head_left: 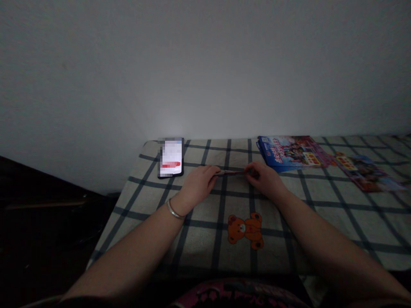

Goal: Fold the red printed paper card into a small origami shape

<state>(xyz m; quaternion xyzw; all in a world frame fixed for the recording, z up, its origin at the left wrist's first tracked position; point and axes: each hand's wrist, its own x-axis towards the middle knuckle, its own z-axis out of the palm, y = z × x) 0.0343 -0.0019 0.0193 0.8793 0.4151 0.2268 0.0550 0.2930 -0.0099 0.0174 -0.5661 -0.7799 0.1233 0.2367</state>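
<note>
Between my two hands a thin folded sheet (230, 173) is stretched, seen almost edge-on, with a pale and reddish edge. It looks like paper, though its printed face does not show. My left hand (199, 182), with a silver bangle on the wrist, is closed on its left end, thumb toward the middle. The other end is pinched by my right hand (265, 179), whose curled fingers partly hide it. Both hands are low over the checked tablecloth (199, 224). Colourful printed leaflets (289, 152) lie just beyond my right hand.
A phone (171, 157) with a lit, partly blurred screen stands or lies at the back left; which one I cannot tell. Another leaflet (366, 171) lies farther right. An orange teddy bear figure (245, 230) lies flat on the cloth. A white wall (205, 68) rises behind the table.
</note>
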